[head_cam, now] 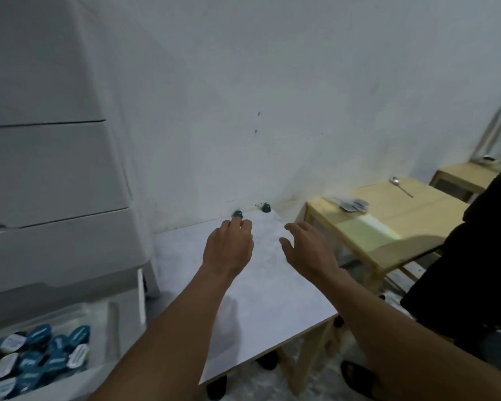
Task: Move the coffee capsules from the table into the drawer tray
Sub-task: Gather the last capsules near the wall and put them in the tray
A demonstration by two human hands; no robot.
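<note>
Two dark blue coffee capsules stand at the far edge of the white table point(266, 287), against the wall. My left hand point(229, 247) reaches to the left capsule point(238, 214), fingertips touching or pinching it; the grip is partly hidden. The right capsule point(265, 207) stands free near the table's far corner. My right hand point(307, 250) hovers open over the table, fingers spread, short of that capsule. The open drawer tray point(99, 316) at the lower left holds several blue and white capsules point(38, 360).
A white plastic drawer unit point(55, 175) stands at the left, above the open tray. A wooden table point(388, 224) at the right carries a spoon point(401, 186) and some packets point(352, 205). A person in dark clothes point(480, 256) stands at the right edge.
</note>
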